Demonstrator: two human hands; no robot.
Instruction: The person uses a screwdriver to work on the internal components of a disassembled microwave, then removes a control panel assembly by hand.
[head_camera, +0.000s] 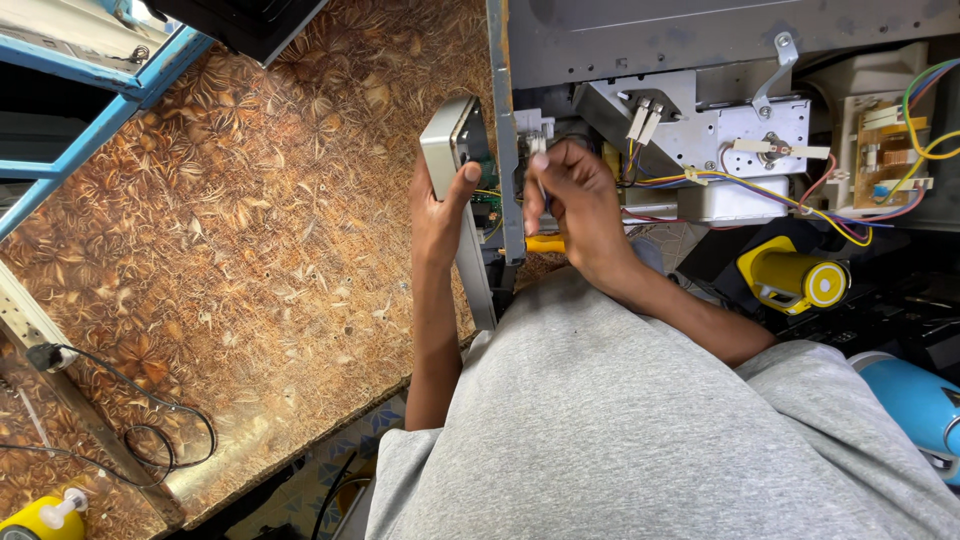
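Head view: left hand grip clamps the grey panel edge; right hand fingertips pinch a white connector beside it

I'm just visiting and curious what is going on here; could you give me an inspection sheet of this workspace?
Surface: brown leaf-patterned table.
Job's things: grey control panel, pulled off an opened appliance.
Clutter: yellow cylinder, blue object, yellow bottle.
Hands: left hand grips the panel edge; right hand pinches a small part, too small to tell.
Cables: coloured wires inside; black cord from a power strip.
Surroundings: blue frame.
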